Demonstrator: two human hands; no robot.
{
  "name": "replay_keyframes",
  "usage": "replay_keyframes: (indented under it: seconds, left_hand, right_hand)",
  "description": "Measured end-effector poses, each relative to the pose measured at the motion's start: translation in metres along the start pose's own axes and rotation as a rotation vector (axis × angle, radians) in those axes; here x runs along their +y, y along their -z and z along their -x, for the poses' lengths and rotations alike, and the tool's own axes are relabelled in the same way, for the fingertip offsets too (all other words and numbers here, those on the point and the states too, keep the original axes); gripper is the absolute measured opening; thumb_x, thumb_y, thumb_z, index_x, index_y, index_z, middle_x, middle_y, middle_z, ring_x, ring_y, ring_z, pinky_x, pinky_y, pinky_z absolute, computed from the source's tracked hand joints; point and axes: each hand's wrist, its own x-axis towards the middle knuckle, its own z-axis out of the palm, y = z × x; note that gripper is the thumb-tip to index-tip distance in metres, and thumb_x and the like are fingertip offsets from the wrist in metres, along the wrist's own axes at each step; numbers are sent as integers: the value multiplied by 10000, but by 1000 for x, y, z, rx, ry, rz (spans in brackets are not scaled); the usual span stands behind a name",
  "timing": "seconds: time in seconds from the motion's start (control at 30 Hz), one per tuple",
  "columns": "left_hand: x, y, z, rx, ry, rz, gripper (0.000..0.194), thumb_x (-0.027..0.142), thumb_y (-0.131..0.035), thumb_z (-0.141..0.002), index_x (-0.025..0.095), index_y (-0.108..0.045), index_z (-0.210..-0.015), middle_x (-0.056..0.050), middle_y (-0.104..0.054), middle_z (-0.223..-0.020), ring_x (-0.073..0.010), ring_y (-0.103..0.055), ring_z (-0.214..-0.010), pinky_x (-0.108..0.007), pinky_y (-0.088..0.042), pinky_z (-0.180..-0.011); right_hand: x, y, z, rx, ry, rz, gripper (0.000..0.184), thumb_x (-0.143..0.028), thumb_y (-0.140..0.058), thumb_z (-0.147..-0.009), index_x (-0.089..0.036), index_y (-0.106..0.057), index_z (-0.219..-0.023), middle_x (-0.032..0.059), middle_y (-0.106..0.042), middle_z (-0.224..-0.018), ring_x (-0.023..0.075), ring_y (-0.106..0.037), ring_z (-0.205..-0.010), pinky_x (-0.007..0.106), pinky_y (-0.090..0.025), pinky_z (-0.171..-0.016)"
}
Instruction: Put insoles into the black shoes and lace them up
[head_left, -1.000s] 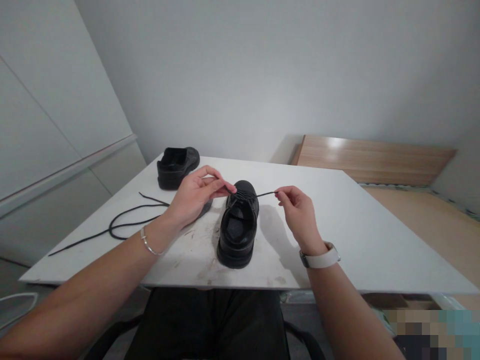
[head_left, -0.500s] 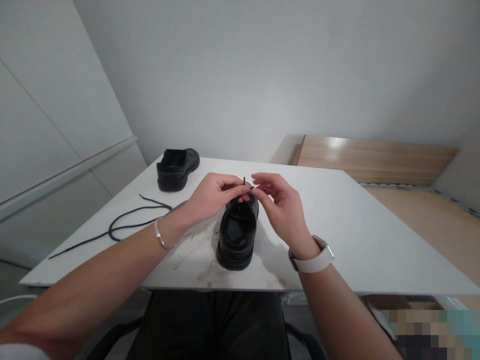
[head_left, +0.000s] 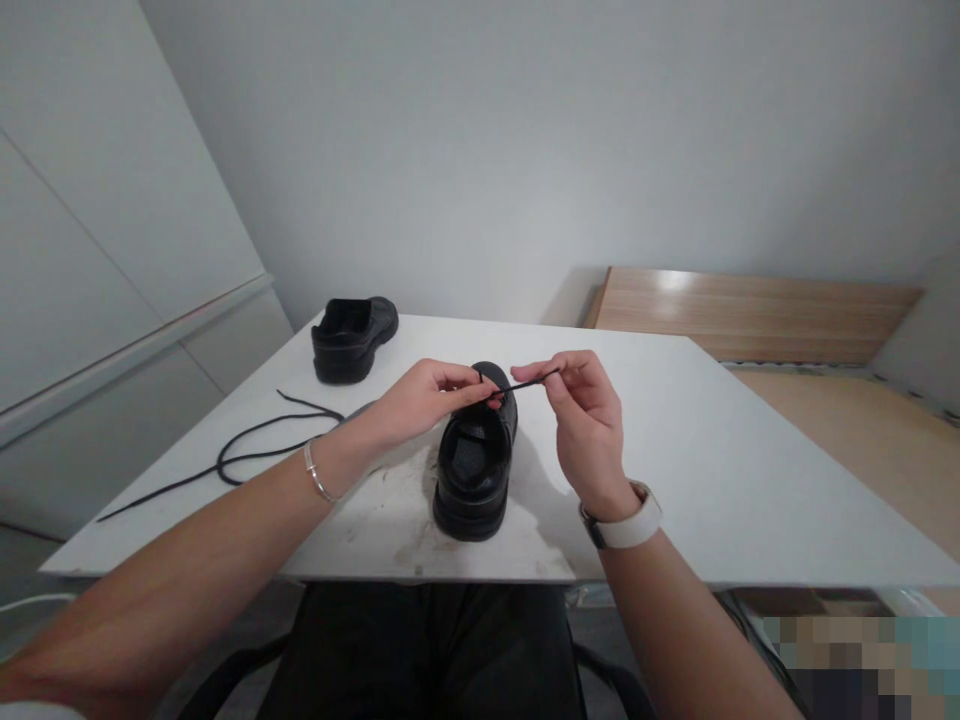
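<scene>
A black shoe (head_left: 471, 490) stands upright in front of me, heel toward me and toe pointing away. Over its front part my left hand (head_left: 442, 390) pinches a black shoelace (head_left: 525, 384). My right hand (head_left: 585, 410), just right of the shoe, grips the same lace between thumb and fingers, so a short length runs taut between both hands. The eyelets lie mostly hidden behind my left fingers. Beyond my left arm, a second black shoe (head_left: 345, 345) sits at the far left of the table.
Another loose black lace (head_left: 255, 425) lies looped on the white table (head_left: 660, 470) at the left, partly behind my left forearm. Dirt smudges mark the tabletop around the near shoe. At the back right is a wooden board (head_left: 742, 315). The table's front edge is close to my lap.
My right hand has moved right and slightly down, drawing out a length of shoelace from my left fingers. My left hand has dropped slightly; both shoes stay put.
</scene>
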Motion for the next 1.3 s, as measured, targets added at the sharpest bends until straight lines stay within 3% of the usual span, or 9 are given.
replay_keyframes:
  seconds: [0.1,0.17,0.27,0.37,0.47,0.63,0.9,1.1,1.3]
  left_hand:
    - [1,0,-3,30,24,61,253,396,-762,-808,166,-786,-910,-90,-779,-959,-220,-695,-908,-352,-515,-868]
    - [6,-2,-3,46,1,-12,210,339,-768,-793,169,-786,-916,-79,-773,-912,-208,-683,-854,-343,-513,-822]
    - [17,-5,-1,71,-146,-296,124,250,-734,-812,199,-779,-915,-48,-745,-853,-208,-647,-859,-347,-492,-813]
    - [24,-10,4,102,-328,-577,141,141,-670,-841,207,-742,-941,-39,-699,-865,-224,-602,-943,-362,-478,-858]
    - [24,-15,6,78,-465,-786,219,55,-585,-865,180,-684,-1016,-58,-666,-909,-232,-553,-982,-369,-465,-869]
    - [15,-18,3,135,-619,-1029,317,-3,-510,-861,167,-616,-1106,-71,-662,-926,-252,-501,-998,-392,-434,-874]
    - [3,-22,-5,240,-847,-1165,211,31,-492,-940,132,-617,-1077,-64,-637,-860,-246,-491,-983,-361,-411,-818]
    - [1,-16,-2,301,-849,-1227,193,90,-489,-981,137,-629,-1105,-68,-660,-870,-240,-527,-982,-357,-433,-812]
    - [0,-8,2,314,-672,-1295,95,201,-573,-973,133,-640,-970,-81,-680,-882,-253,-540,-938,-379,-427,-793]
  right_hand:
    - [4,8,6,-54,-72,-30,113,-333,-570,-958,-237,-510,-965,10,-687,-836,196,-657,-910,399,-483,-931]
    - [4,12,8,-83,-113,62,132,-348,-578,-951,-225,-535,-929,5,-668,-804,182,-626,-839,368,-468,-869]
    - [3,12,6,-109,-119,274,195,-374,-561,-953,-209,-599,-855,15,-656,-815,178,-589,-825,347,-430,-824]
    - [4,5,0,-91,-67,416,198,-354,-535,-955,-211,-670,-931,40,-692,-963,193,-595,-937,343,-420,-843]
    - [10,-4,-7,-160,-71,371,192,-298,-513,-947,-205,-672,-1001,42,-708,-998,182,-612,-917,325,-443,-830]
    - [23,-8,-10,-268,-195,275,189,-341,-557,-907,-181,-654,-882,27,-680,-822,160,-581,-760,297,-440,-720]
    - [26,2,-17,-297,-233,249,230,-346,-578,-865,-166,-619,-729,-10,-599,-694,119,-475,-674,267,-374,-643]
    - [28,4,-24,-318,-307,121,253,-424,-684,-833,-171,-695,-834,13,-654,-790,127,-523,-725,274,-425,-687]
    - [30,2,-24,-324,-303,158,304,-454,-660,-846,-159,-704,-904,36,-680,-835,135,-555,-732,282,-442,-687]
